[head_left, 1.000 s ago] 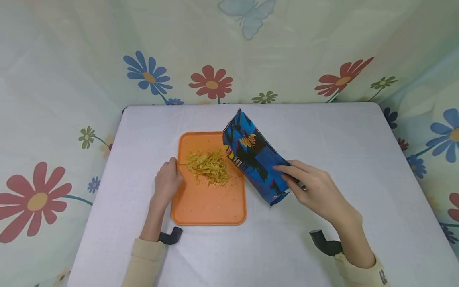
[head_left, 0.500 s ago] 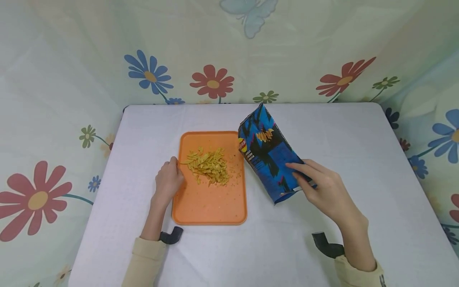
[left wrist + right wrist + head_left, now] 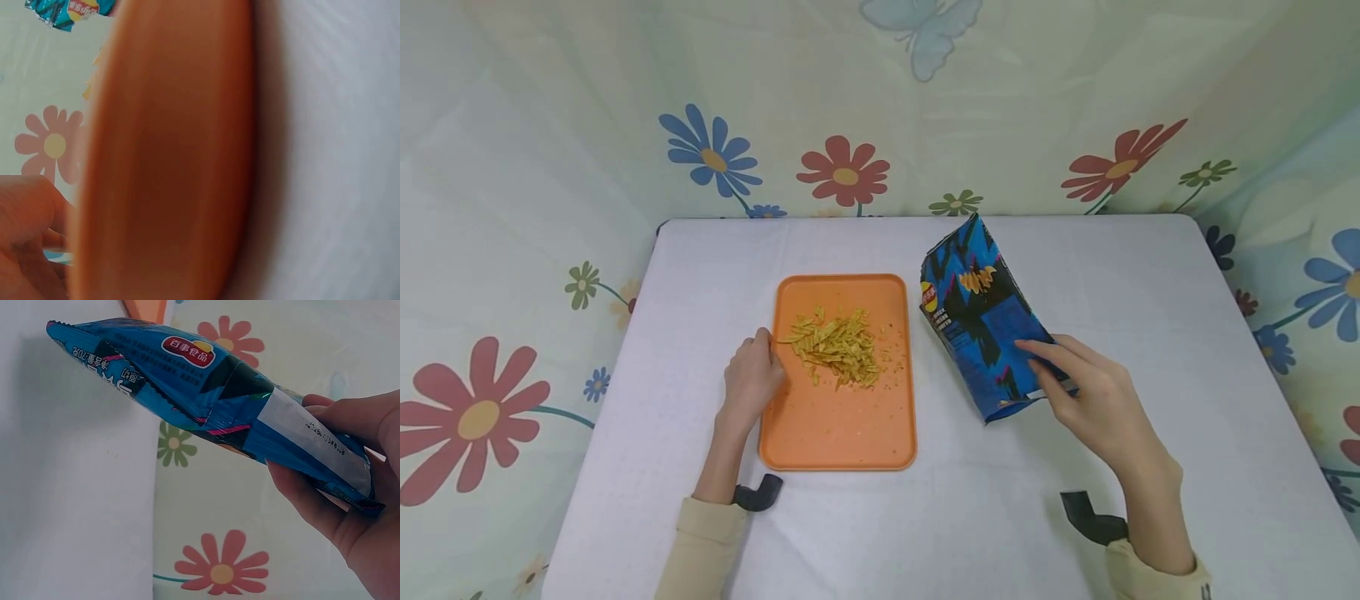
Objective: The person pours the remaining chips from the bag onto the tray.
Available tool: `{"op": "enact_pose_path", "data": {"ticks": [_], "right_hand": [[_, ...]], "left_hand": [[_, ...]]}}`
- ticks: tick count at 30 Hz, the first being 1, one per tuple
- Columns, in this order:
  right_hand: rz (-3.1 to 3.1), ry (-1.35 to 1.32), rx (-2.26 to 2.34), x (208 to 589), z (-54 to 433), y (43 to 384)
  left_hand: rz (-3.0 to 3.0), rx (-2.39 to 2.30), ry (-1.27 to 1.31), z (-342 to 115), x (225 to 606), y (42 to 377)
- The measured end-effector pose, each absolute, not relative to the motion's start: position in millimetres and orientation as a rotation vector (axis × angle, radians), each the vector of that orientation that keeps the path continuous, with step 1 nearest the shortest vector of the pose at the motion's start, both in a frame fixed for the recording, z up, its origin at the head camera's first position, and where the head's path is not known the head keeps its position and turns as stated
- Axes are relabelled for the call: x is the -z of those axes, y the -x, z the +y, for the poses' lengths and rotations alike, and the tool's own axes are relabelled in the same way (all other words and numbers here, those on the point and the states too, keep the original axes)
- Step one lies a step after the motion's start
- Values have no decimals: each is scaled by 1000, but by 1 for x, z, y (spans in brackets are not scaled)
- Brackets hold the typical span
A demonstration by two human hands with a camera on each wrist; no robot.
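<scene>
An orange tray (image 3: 842,433) lies on the white-covered table, a heap of yellow potato chips (image 3: 841,346) in its upper half. Small crumbs (image 3: 891,358) are scattered right of the heap. My left hand (image 3: 752,375) grips the tray's left rim with curled fingers; in the left wrist view, the tray's outer side (image 3: 169,125) fills the middle. To the right of the tray, my right hand (image 3: 1093,396) pinches a blue chip bag (image 3: 981,333) near its lower right corner. The bag (image 3: 187,381) looks flattish and slants across the right wrist view, thumb and fingers on opposite faces.
The tabletop (image 3: 985,508) has a white cloth. Behind it hangs a floral curtain (image 3: 1015,108). Each wrist carries a black mount, the left one (image 3: 758,493) near the tray's lower left corner, the right one (image 3: 1092,521) over the cloth.
My right hand has moved to the right with the chip bag, from above the tray's upper right corner to beside the tray. My left hand and the chip heap have stayed in place.
</scene>
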State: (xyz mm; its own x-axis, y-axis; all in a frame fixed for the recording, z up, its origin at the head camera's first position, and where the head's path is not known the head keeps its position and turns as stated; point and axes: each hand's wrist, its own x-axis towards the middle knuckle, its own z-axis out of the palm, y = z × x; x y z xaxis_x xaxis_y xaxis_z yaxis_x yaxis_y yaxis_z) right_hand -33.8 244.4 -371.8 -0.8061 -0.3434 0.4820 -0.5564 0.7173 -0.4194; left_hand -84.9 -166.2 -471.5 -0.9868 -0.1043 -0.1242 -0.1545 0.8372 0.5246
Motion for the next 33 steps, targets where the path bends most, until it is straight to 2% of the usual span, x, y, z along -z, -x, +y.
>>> {"op": "enact_pose_path", "data": {"ticks": [33], "right_hand": [[-2577, -622, -566, 361, 274, 36]], "left_hand": [[2915, -829, 221, -165, 469, 84]]}}
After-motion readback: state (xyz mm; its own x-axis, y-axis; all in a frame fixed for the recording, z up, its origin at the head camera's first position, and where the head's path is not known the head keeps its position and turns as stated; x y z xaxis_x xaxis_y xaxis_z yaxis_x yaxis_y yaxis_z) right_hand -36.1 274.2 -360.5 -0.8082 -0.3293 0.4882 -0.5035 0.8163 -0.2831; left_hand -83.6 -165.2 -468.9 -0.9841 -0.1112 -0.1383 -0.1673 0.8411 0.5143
